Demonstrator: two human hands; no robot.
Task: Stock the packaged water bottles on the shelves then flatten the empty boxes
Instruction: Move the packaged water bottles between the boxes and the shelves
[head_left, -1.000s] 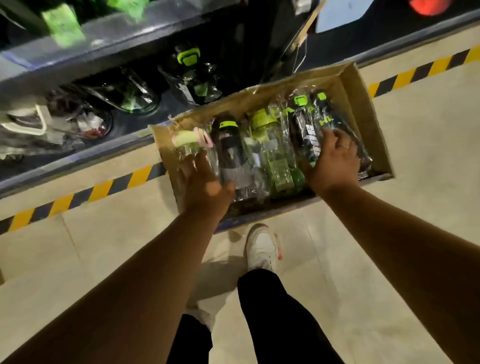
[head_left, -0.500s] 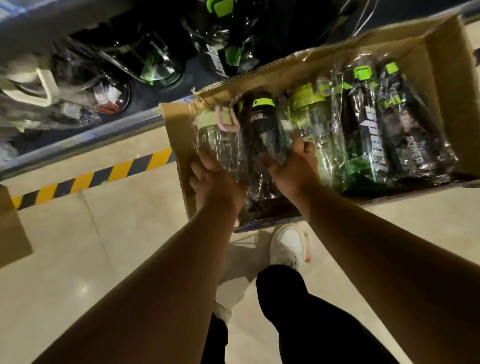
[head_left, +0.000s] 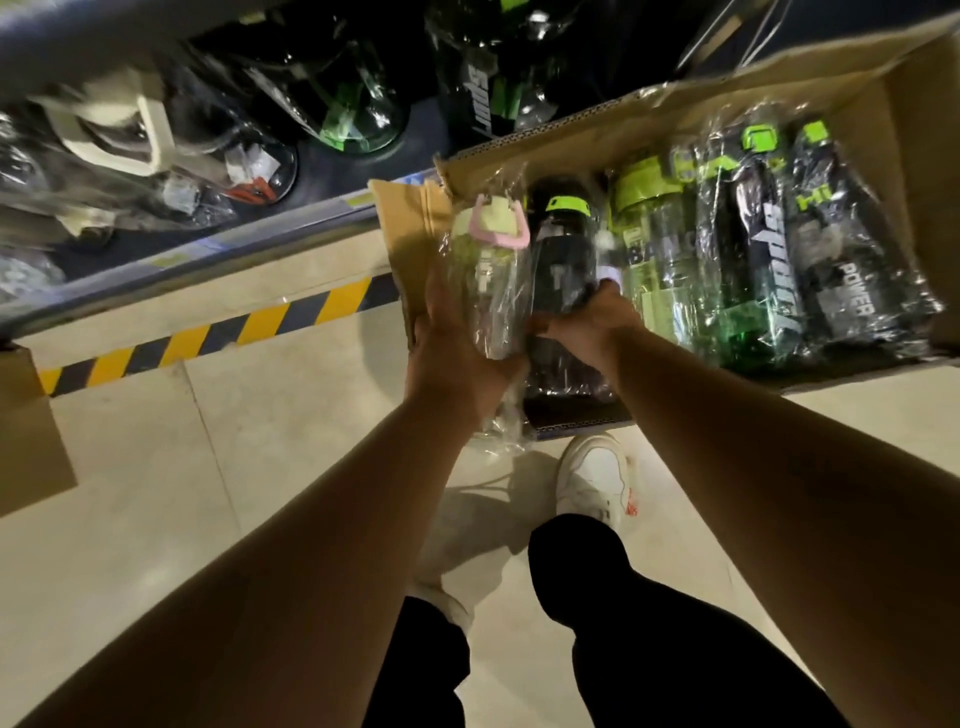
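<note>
Grabbing two at once now: the right hand (head_left: 587, 327), which a second ago sat on the black bottles at the far end of the cardboard box (head_left: 883, 104), has slid over and wraps round the dark bottle (head_left: 563, 260) with the lime lid. It's right beside the left hand (head_left: 457, 358), which grips the clear pink-handled bottle (head_left: 485, 291) from underneath. Both bottles sit at the box's 9 o'clock end, the clear one poking past the near edge, so I reckon they're coming out for the shelf (head_left: 208, 252) up at 11 o'clock. Each is sealed in crinkly clear wrap and they're touching side by side. A few more wrapped bottles (head_left: 769, 249) lie in the box around 2 o'clock, so flattening is a way off.
</note>
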